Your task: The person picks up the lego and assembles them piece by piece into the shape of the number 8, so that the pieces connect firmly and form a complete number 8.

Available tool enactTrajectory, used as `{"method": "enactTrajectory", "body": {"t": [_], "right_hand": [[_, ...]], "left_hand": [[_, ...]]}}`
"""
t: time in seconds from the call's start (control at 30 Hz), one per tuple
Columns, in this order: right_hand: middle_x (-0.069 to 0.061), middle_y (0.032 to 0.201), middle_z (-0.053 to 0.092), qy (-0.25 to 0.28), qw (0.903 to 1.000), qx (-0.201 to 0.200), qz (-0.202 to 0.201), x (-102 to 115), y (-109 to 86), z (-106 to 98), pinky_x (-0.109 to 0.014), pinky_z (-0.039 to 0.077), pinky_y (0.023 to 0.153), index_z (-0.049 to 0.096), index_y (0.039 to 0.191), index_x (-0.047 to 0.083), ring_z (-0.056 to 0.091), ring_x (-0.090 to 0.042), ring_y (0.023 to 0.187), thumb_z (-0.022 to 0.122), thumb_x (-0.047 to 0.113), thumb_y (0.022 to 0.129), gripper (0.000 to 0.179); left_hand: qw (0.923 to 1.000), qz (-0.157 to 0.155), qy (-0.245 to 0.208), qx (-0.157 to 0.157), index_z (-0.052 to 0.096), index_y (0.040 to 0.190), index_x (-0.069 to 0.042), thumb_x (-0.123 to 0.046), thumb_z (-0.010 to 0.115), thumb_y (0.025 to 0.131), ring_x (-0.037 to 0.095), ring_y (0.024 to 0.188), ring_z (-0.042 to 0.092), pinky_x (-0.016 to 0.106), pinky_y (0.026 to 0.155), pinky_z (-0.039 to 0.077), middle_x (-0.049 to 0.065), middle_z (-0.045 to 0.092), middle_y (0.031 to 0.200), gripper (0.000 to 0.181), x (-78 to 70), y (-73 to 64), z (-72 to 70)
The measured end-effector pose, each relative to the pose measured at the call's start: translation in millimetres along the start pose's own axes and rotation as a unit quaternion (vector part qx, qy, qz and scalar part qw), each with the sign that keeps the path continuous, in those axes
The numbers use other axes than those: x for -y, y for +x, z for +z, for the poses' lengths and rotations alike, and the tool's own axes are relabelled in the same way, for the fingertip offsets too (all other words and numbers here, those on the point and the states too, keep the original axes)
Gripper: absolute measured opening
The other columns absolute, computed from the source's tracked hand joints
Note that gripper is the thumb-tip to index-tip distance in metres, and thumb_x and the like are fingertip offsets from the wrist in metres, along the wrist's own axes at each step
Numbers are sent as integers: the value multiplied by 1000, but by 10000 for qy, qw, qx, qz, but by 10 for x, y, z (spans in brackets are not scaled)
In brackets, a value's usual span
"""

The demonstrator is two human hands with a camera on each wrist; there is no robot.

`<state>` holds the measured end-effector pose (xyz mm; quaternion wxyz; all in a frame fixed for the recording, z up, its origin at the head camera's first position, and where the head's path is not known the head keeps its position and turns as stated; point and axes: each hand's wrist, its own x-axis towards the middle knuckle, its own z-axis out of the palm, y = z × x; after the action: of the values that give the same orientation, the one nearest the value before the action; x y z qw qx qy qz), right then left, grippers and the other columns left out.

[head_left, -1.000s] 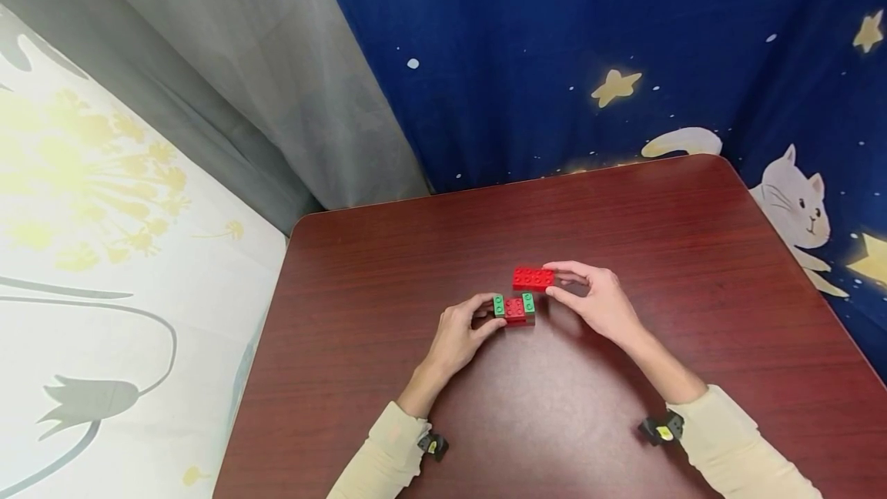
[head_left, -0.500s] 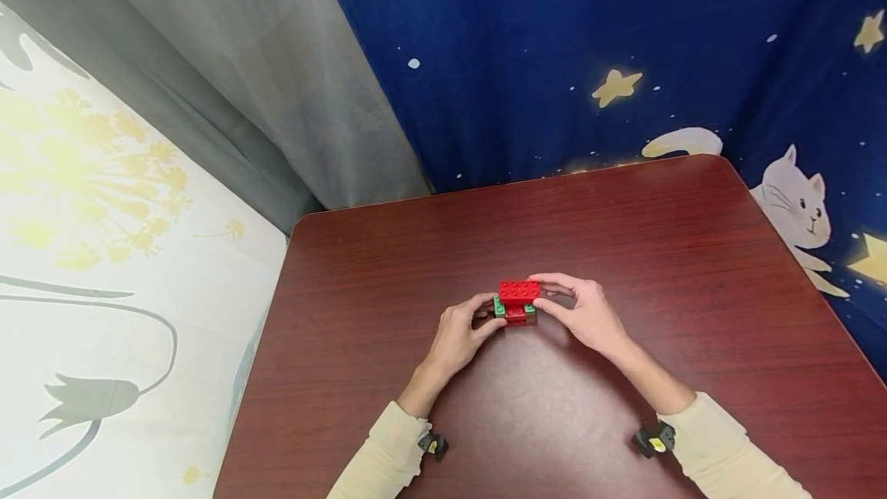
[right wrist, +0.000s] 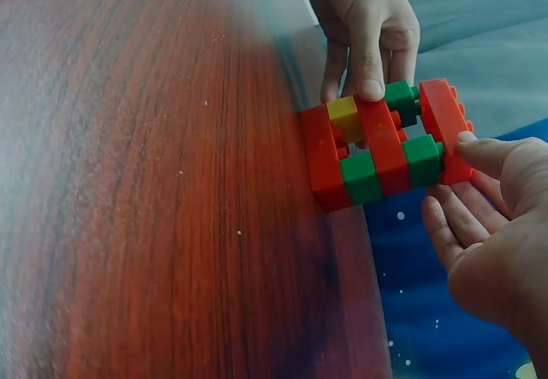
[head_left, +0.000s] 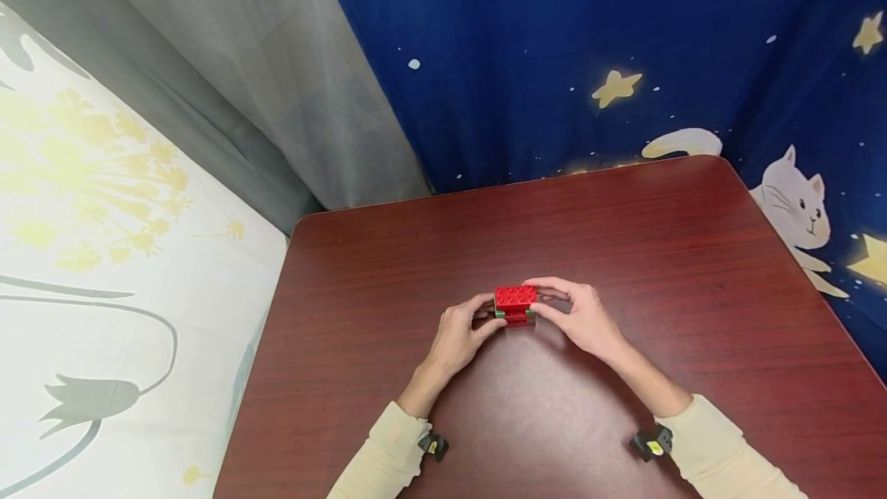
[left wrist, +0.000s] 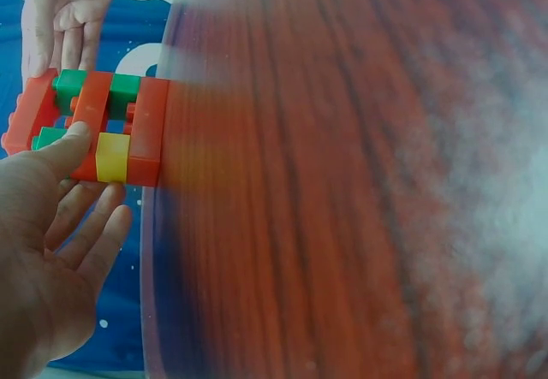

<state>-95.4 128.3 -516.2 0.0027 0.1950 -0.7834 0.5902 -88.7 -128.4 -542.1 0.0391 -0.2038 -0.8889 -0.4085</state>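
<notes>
My left hand [head_left: 457, 333] holds a small stack of toy building bricks on the table, its thumb on the middle red brick [right wrist: 385, 144]. Below that layer are a yellow brick [left wrist: 113, 158], a green brick [right wrist: 360, 178] and a bottom red brick [left wrist: 150, 131]. Two more green bricks, one of them the near green brick [right wrist: 421, 161], stand on the middle layer with a gap between them. My right hand [head_left: 585, 322] pinches the right end of a long red brick [head_left: 515, 296] over these two. Green studs still show beneath it in the right wrist view.
The brown wooden table [head_left: 388, 252] extends all around the stack. Behind it hangs a blue curtain [head_left: 527, 60] with stars, and a grey curtain [head_left: 333, 83] is at the left. A small black camera [head_left: 433, 445] sits on the left wrist.
My right hand has brought the long red brick left and down, from beyond the stack to right over its green bricks. The left hand and the stack have stayed in place.
</notes>
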Motion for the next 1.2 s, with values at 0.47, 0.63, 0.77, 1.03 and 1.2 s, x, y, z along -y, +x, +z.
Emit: {"method": "enactTrajectory", "body": {"t": [0.47, 0.63, 0.77, 1.03, 1.2], "right_hand": [[-7, 122, 77, 24, 9999, 83, -88, -7, -5, 20, -57, 59, 91, 74, 131, 12, 76, -29, 109, 82, 8, 95, 37], [-6, 119, 78, -54, 9998, 42, -175, -27, -5, 27, -57, 60, 92, 75, 130, 12, 75, -26, 109, 82, 9, 95, 36], [-5, 118, 78, -144, 9997, 1, -219, -31, -6, 30, -55, 61, 90, 76, 129, 13, 75, -24, 108, 83, 8, 94, 36], [-4, 116, 79, -271, 9989, -76, -375, -38, -6, 45, -50, 63, 87, 77, 128, 13, 75, -21, 106, 84, 6, 92, 38], [-1, 115, 79, -508, 9971, -144, -541, -39, -14, 50, -48, 63, 84, 77, 128, 15, 75, -18, 106, 85, 8, 91, 39]], "left_hand": [[10000, -78, 11, -8, 73, 128, -13, -21, 87, 91, 14, 98, 77, 32, 84, 63, 3, 79, 114, 41, 8, 3, 17], [9999, -94, 61, -24, 73, 128, -13, -22, 87, 91, 14, 98, 77, 31, 84, 63, 3, 79, 114, 41, 8, 0, 20], [9999, -87, 81, -32, 73, 128, -13, -22, 87, 91, 15, 98, 77, 31, 85, 63, 4, 79, 114, 41, 5, -2, 17], [9999, -63, 103, -59, 73, 128, -13, -23, 87, 91, 16, 98, 77, 32, 85, 63, 4, 79, 115, 41, -3, -6, 8], [9999, -62, 134, -46, 73, 128, -13, -24, 86, 91, 16, 99, 77, 32, 85, 63, 4, 79, 115, 41, -4, -2, 7]]}}
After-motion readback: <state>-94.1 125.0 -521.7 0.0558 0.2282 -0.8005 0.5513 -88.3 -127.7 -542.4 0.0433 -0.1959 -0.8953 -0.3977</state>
